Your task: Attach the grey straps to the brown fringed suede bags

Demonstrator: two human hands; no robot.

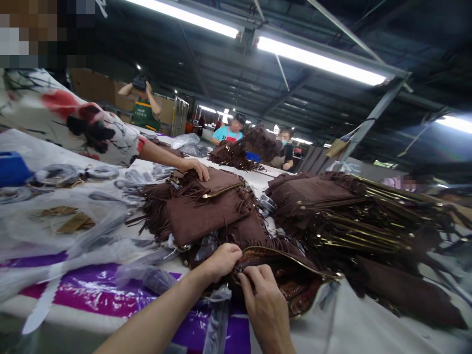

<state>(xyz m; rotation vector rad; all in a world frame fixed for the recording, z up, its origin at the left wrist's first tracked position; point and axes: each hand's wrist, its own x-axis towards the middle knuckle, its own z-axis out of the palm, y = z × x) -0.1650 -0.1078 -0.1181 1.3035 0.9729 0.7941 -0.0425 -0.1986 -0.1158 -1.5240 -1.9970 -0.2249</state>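
Observation:
A brown fringed bag (295, 282) lies in front of me with its gold zipper open, and a patterned reddish lining shows inside. My left hand (224, 261) is closed on the bag's left end, thumb and fingers pinched at the rim. Close beside it, my right hand (264, 297) pinches the same end of the opening; a small dark piece shows at its fingertips, too small to name. Beyond my hands, a brown fringed pouch (206, 216) lies in a pile, where a co-worker's hand (195, 168) rests on another brown pouch (221, 181).
Stacked brown bags with gold zippers (361, 231) stand on the right. Plastic-wrapped straps (147, 278) and a purple sheet (99, 290) cover the near left, with a clear bag of tags (73, 219) and a blue object (14, 168). Several people work farther back.

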